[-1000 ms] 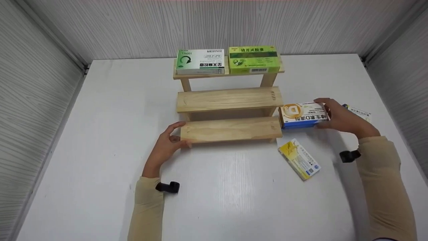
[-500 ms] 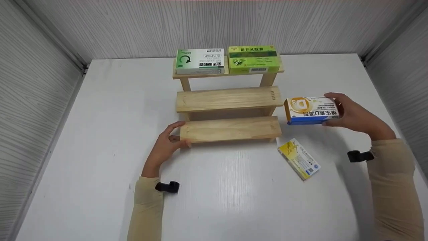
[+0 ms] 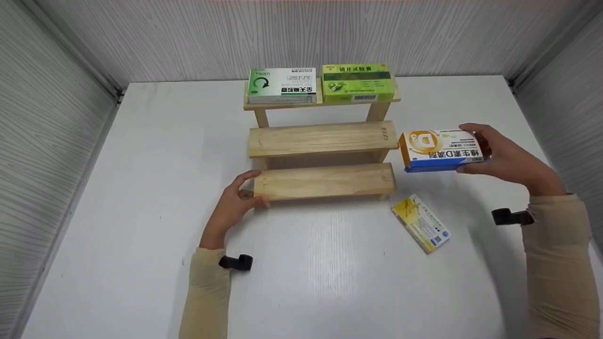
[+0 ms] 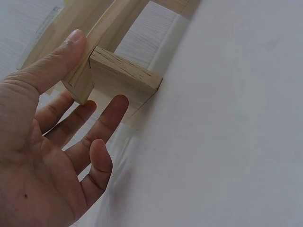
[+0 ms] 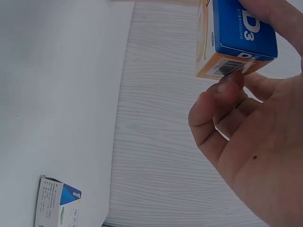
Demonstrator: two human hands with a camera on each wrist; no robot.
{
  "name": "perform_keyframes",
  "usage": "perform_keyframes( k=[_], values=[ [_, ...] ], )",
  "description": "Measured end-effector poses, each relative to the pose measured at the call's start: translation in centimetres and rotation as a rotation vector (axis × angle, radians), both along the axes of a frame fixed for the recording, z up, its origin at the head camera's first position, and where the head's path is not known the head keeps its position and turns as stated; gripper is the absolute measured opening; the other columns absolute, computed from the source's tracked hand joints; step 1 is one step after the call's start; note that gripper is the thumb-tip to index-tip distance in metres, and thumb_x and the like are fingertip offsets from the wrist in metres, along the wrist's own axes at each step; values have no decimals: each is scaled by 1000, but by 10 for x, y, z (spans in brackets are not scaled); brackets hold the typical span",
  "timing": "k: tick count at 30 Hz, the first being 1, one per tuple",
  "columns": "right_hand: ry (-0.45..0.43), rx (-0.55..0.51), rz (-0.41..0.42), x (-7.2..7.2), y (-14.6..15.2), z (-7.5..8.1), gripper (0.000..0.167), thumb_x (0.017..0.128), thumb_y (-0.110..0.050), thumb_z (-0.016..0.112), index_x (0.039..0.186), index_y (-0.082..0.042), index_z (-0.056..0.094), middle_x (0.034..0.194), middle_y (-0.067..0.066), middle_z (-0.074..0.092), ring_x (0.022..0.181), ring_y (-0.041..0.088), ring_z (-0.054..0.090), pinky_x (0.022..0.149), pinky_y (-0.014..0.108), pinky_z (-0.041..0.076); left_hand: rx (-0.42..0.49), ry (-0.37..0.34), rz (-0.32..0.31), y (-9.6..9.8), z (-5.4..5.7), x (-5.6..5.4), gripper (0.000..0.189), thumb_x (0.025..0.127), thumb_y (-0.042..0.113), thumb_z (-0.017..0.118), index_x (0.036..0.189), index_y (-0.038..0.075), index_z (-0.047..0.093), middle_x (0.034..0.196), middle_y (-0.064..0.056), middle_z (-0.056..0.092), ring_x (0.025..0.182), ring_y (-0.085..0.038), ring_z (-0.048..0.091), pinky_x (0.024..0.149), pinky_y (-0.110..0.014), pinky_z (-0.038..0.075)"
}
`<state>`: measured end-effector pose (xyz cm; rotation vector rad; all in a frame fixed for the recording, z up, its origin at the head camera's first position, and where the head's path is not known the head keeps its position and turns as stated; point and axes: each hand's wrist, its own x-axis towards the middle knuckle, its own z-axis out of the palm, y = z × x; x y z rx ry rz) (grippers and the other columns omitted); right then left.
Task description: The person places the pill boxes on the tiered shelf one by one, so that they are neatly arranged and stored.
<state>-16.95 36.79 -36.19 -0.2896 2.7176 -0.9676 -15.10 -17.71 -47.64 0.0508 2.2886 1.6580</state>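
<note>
My right hand (image 3: 511, 157) grips the right end of a white, orange and blue vitamin D3 medicine box (image 3: 443, 149). The box hangs above the table, just right of the middle step of a three-tier wooden display stand (image 3: 325, 182). In the right wrist view, the blue side and barcode end of the box show above the curled fingers. My left hand (image 3: 231, 207) pinches the left end of the lowest step. In the left wrist view, its thumb (image 4: 73, 49) lies along the board while other fingers reach around the end, partly hidden by the wood.
On the top tier lie a white-green medicine box (image 3: 282, 85) and a lime green one (image 3: 358, 84). A yellow-white box (image 3: 420, 223) lies slanted on the table at front right. Another white-blue box (image 5: 57, 203) shows in the right wrist view. A grained wall (image 3: 301, 37) stands behind.
My right hand has moved right and slightly back with the vitamin D3 box, away from the stand's lower steps. The slanted white box behind it is now covered. My left hand stays put.
</note>
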Motion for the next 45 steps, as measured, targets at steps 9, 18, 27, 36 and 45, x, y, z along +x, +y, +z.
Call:
perform_keyframes(
  k=[9,18,27,36,45],
  values=[
    [106,14,29,6,-3,10,86,81,-6,77,150,-17,28,112,3,46,90,12,42,71,14,36,-9,-5,1,0,2,0,76,78,29,81,144,26,43,142,-9,45,109,-27,61,84,-28,47],
    [94,-31,55,4,-19,16,86,82,-7,76,151,-21,27,118,3,46,93,11,44,73,13,39,-28,-24,14,1,1,0,79,77,30,82,145,28,41,140,-11,49,110,-26,61,85,-29,45],
    [101,-14,82,-5,-50,23,85,82,-15,77,151,-22,27,120,2,46,95,16,42,74,16,38,-14,-18,11,1,1,-1,75,78,28,81,144,27,44,138,-12,50,110,-28,61,86,-30,46],
    [119,-7,165,-20,-103,23,83,82,-16,78,149,-13,29,125,10,49,99,19,45,77,21,39,-13,-19,19,1,0,-1,76,77,27,82,143,27,44,138,-11,50,109,-27,61,85,-30,47],
    [115,-8,182,-28,-160,14,89,78,-23,81,148,-11,29,132,10,50,114,23,52,94,44,43,19,19,0,0,2,0,74,80,27,80,144,23,44,139,-10,48,104,-24,63,82,-29,47]
  ],
)
